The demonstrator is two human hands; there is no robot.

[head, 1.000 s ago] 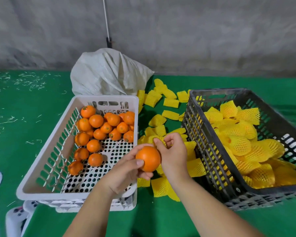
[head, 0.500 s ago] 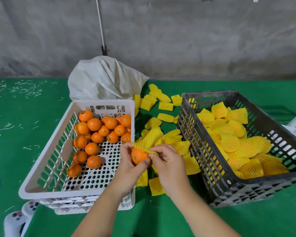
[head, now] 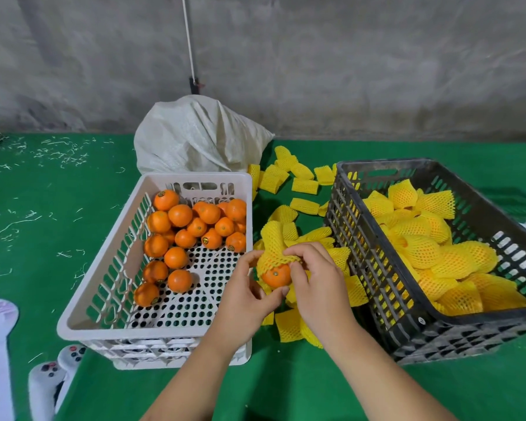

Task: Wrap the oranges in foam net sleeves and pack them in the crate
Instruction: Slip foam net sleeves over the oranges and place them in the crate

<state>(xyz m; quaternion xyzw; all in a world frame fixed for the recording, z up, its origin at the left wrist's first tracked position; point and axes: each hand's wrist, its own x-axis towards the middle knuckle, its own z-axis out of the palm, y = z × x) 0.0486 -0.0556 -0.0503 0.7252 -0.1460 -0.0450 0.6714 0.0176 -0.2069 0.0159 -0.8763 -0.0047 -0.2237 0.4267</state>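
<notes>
A green cloth (head: 286, 390) covers the table under a grey concrete wall (head: 316, 56). The left hand (head: 243, 293) and right hand (head: 316, 284) both pinch a yellow foam net sleeve (head: 272, 241) with curled fingers, its mouth stretched over the top of an orange (head: 276, 275) held between them. Around them lie loose sleeves (head: 304, 186). A white crate (head: 128, 268) of bare oranges (head: 179, 215) sits just left; a black crate (head: 362, 238) of wrapped oranges (head: 456, 259) stands right. A white sack (head: 195, 135) rests behind.
</notes>
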